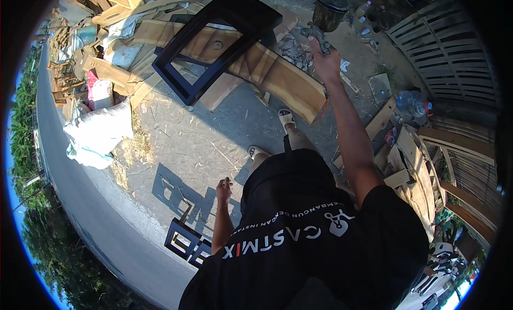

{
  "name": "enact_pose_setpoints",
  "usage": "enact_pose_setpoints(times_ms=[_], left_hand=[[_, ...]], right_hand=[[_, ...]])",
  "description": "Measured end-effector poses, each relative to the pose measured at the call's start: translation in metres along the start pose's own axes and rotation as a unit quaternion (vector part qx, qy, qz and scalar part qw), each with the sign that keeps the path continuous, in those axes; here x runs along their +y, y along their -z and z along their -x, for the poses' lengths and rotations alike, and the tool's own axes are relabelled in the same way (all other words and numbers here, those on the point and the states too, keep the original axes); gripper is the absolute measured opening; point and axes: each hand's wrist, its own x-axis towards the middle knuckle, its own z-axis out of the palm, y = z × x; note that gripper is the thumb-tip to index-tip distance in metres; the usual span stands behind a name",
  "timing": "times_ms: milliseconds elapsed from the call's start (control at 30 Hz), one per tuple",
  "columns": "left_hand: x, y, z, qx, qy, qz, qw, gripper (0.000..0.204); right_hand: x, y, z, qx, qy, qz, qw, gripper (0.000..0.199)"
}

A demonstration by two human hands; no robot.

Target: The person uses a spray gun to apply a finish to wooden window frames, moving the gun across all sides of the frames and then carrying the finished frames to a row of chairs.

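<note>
My right hand (327, 63) is stretched far forward, its fingers wrapped round a spray gun (316, 36). A dark, stained paint cup (329, 12) sits at the gun's far end. To the left of the gun, a dark glossy wooden frame (227, 58) with rectangular openings lies raised over a long wooden plank (291, 88). A gap separates the gun from the frame. My left hand (224, 191) hangs low by my left side, fingers curled. Something small and pale may be between its fingertips, too small to name.
A second dark frame (180, 239) stands behind my left arm. White sacks (99, 131) and piled boards (109, 72) lie to the left, beside a road (80, 187). Rightward are a large plastic water bottle (412, 103), scrap boards (382, 118) and a slatted panel (446, 48).
</note>
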Motion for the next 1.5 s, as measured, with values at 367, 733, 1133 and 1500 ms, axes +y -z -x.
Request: enact_pose_setpoints(times_ms=[367,733,1133,1500], left_hand=[[-0.006,0.007,0.001,0.003,0.006,-0.018,1.000,0.046],[-0.080,0.060,0.003,-0.001,0.019,-0.004,1.000,0.052],[-0.166,0.110,0.013,0.021,0.066,0.015,0.998,0.049],[-0.170,0.096,0.020,0.008,0.063,0.051,0.997,0.050]], right_hand=[[0.007,-0.007,0.032,-0.044,-0.025,-0.011,0.999,0.038],[-0.014,-0.075,0.165,-0.128,0.024,-0.055,0.990,0.029],[-0.067,-0.122,0.289,-0.259,0.062,-0.003,0.964,0.034],[-0.121,-0.146,0.322,-0.239,0.218,0.103,0.941,0.041]])
